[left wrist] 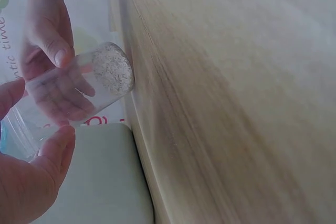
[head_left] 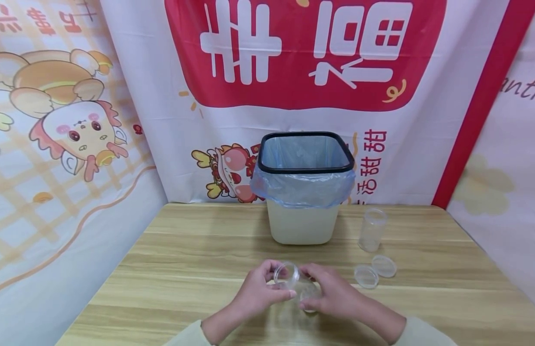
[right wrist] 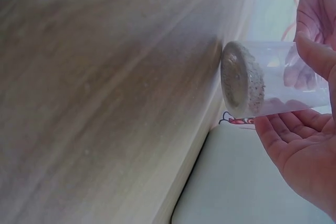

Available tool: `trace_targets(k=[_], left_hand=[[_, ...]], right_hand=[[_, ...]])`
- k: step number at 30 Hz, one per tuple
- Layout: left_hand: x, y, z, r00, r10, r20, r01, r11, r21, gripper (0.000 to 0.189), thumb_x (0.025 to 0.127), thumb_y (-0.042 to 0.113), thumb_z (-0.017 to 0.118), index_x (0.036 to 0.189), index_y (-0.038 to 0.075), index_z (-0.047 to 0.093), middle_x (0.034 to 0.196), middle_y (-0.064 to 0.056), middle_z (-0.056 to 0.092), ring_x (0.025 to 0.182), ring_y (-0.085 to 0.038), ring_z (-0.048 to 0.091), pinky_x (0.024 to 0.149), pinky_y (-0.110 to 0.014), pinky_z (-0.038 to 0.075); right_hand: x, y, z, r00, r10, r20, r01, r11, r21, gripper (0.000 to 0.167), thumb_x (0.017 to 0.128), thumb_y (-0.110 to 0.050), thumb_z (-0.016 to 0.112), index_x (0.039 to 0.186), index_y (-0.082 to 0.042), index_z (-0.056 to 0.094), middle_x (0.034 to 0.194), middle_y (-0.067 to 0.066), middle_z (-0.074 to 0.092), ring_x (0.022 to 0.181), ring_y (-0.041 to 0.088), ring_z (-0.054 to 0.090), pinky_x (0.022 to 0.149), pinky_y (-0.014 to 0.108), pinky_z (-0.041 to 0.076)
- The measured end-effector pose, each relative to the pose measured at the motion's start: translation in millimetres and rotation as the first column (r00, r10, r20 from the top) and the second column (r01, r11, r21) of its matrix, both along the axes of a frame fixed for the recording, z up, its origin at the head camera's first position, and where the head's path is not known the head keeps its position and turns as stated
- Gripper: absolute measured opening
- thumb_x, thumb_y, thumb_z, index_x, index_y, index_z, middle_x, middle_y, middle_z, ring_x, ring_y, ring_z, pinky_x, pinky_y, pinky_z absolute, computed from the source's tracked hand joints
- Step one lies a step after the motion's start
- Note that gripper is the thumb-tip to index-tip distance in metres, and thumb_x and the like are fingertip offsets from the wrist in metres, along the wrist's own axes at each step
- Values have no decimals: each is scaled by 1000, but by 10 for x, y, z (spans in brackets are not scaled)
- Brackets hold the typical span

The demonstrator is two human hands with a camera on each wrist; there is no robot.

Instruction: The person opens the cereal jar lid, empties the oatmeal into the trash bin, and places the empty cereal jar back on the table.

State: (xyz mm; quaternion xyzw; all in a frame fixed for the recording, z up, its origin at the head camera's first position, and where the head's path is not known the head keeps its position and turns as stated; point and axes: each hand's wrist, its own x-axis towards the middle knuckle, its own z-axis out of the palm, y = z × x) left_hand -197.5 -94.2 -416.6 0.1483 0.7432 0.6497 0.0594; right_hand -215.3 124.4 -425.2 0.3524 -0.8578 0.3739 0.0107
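Between both hands is a clear plastic jar (left wrist: 81,90), tilted, its round open mouth facing up in the head view. White grains that look like rice (left wrist: 113,69) lie in its base, which is close over the table. My left hand (head_left: 262,287) pinches the jar near the rim, thumb on one side and fingers on the other. My right hand (head_left: 334,292) holds the jar's body lower down, thumb and fingers on opposite sides. The right wrist view gives the base and its layer of grains (right wrist: 256,85) from below.
A cream trash bin (head_left: 304,223) with a blue liner and black rim stands behind the hands. Another clear jar (head_left: 373,229) is at right, with two clear round lids (head_left: 366,277) lying in front of it. The wooden table (head_left: 176,269) ends at printed cloth walls.
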Motion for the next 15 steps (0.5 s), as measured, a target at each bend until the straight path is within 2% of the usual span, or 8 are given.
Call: trace_targets(k=[6, 15], left_hand=[[-1, -4, -1, 1000, -9, -6, 9, 1000, -12, 50, 72, 2, 82, 113, -6, 54, 113, -18, 62, 103, -30, 65, 81, -28, 55], [7, -27, 32, 1000, -15, -15, 14, 998, -57, 53, 74, 8, 83, 116, -5, 54, 116, -18, 63, 110, -34, 61, 86, -28, 53]], right_hand=[[3, -6, -12, 1000, 14, 11, -14, 1000, -21, 57, 73, -21, 86, 123, -10, 59, 112, -9, 62, 101, 18, 61, 88, 36, 53], [-3, -8, -26, 999, 28, -24, -29, 999, -41, 54, 73, -19, 86, 120, -11, 60, 110, -10, 62, 99, 19, 61, 87, 35, 53]])
